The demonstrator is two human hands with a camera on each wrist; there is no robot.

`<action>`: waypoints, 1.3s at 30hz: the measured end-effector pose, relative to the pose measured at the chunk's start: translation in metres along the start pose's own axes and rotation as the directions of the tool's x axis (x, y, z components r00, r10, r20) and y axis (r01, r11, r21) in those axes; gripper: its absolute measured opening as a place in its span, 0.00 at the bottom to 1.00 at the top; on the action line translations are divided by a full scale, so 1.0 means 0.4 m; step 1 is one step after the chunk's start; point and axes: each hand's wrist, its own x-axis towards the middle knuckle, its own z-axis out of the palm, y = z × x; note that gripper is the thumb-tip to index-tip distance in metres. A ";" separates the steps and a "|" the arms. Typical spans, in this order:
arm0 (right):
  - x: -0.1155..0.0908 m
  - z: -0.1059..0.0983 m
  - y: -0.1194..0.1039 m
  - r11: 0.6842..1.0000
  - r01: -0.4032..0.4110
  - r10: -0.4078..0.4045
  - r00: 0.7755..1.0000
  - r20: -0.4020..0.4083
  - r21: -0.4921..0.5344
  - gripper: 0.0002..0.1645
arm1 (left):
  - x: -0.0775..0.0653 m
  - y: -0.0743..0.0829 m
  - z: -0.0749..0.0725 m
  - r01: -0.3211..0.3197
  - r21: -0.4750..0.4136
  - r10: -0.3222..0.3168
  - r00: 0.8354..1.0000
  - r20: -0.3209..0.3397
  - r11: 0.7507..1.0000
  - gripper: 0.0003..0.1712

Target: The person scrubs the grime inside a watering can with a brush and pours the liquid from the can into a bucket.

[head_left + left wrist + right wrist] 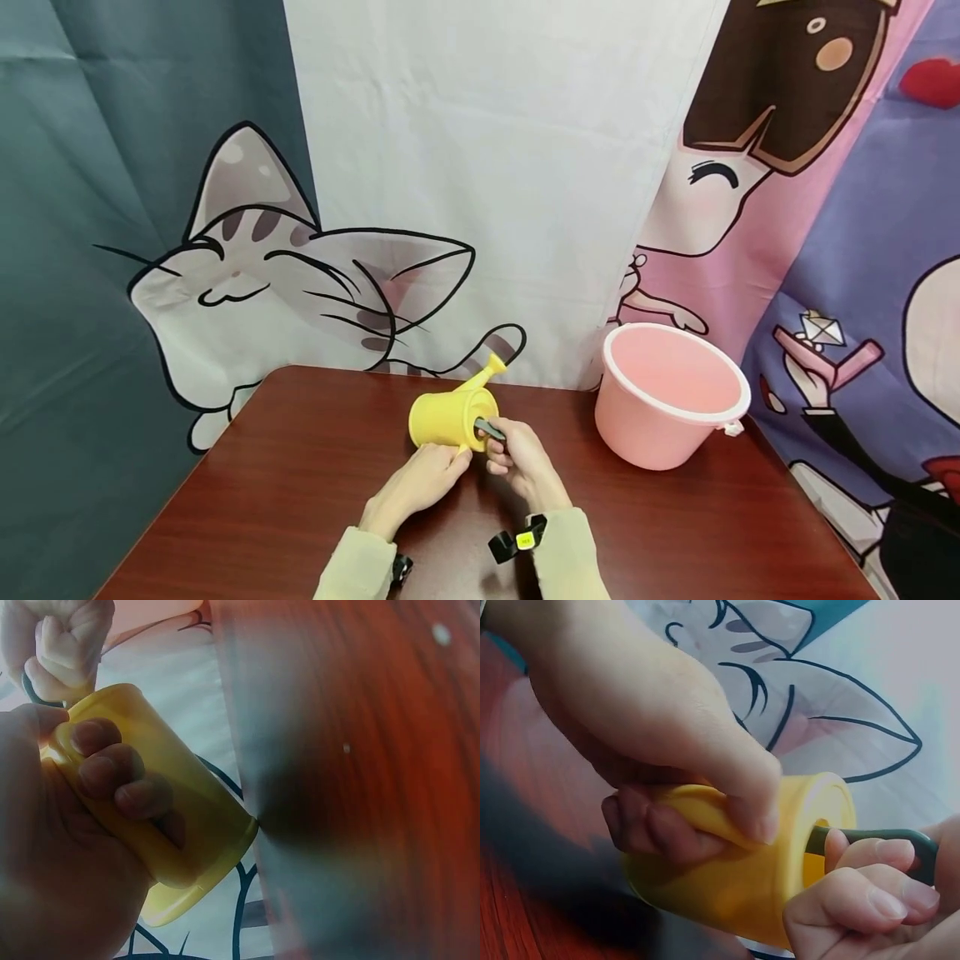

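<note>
A yellow watering can [441,417] lies tipped on its side above the brown table, its spout pointing up and away and its mouth facing right. My left hand [422,482] grips its handle, fingers curled through the loop in the left wrist view. My right hand [525,462] holds a dark green, curved handle [907,838] of some tool at the can's mouth. The tool's far end goes inside the can and is hidden, so its kind does not show.
A pink bucket [637,425] with a white rim stands at the table's back right. Behind the brown table [300,500] hangs a cloth [487,167] printed with a cat and other cartoon figures.
</note>
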 end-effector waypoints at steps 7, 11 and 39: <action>-0.026 -0.023 -0.014 0.998 -0.041 0.040 0.999 0.019 0.056 0.16 | 0.001 -0.004 0.001 0.004 -0.001 -0.004 1.000 0.006 1.000 0.26; -0.035 -0.029 -0.033 0.998 -0.042 0.041 0.999 0.008 0.049 0.16 | 0.005 -0.003 -0.008 0.014 -0.004 -0.014 1.000 -0.010 1.000 0.26; 0.023 0.008 -0.010 0.999 -0.032 0.032 0.999 -0.005 -0.025 0.14 | 0.003 0.003 -0.011 -0.014 0.029 0.015 1.000 -0.020 0.999 0.26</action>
